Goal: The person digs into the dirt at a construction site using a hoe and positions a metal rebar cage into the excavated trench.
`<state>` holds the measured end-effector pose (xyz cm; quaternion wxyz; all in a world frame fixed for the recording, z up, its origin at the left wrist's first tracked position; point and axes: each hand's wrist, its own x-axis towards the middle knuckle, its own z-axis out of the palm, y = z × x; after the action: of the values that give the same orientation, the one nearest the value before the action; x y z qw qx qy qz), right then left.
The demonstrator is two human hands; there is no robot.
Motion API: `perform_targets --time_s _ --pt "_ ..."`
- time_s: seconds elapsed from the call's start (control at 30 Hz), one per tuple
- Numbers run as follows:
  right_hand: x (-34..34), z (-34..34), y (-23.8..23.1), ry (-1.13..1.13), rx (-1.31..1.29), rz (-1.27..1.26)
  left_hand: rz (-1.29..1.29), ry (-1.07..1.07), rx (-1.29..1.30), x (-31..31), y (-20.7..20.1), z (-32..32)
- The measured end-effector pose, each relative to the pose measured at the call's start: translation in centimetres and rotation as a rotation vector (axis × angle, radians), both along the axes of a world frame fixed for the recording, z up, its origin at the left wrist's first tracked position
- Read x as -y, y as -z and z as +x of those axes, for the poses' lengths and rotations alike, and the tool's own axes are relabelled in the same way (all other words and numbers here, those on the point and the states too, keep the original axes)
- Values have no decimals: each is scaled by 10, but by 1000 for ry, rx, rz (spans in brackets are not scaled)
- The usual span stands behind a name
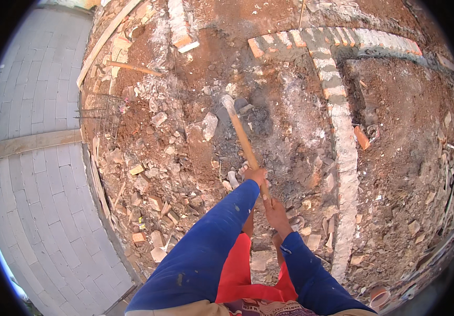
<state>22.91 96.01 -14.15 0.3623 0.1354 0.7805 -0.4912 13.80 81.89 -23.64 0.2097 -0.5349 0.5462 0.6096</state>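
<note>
My left hand (257, 176) is wrapped round the wooden handle of a hoe (241, 137). Lower down, near the handle's end, my right hand (277, 215) is closed on it too. The handle slants away from me, up and slightly left. Its metal head (228, 100) rests at a patch of dark grey, damp-looking soil or mortar (258, 122); the blade is partly hidden in it. A pale chunk of rubble (209, 126) lies just left of that patch.
A low brick footing (344, 152) runs along my right and meets a crosswise one (371, 41) farther off. Broken bricks and stones (156, 203) litter the ground left of me. A grey block wall (37, 189) stands at the far left, near a wire frame (106, 113).
</note>
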Motion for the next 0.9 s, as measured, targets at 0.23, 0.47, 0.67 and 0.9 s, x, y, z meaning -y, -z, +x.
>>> perform_targets --time_s 0.23,0.47,0.67,0.9 --pt "-128 177 -50 -37 96 169 362 -219 107 -115 -26 136" --pt "-62 70 7 217 22 85 198 -69 -364 -84 -143 -27" --pt "69 -249 -11 232 -491 -254 -251 111 -861 7 -198 -285" --pt "55 -147 118 389 -235 1 -233 353 -182 -24 28 -238"
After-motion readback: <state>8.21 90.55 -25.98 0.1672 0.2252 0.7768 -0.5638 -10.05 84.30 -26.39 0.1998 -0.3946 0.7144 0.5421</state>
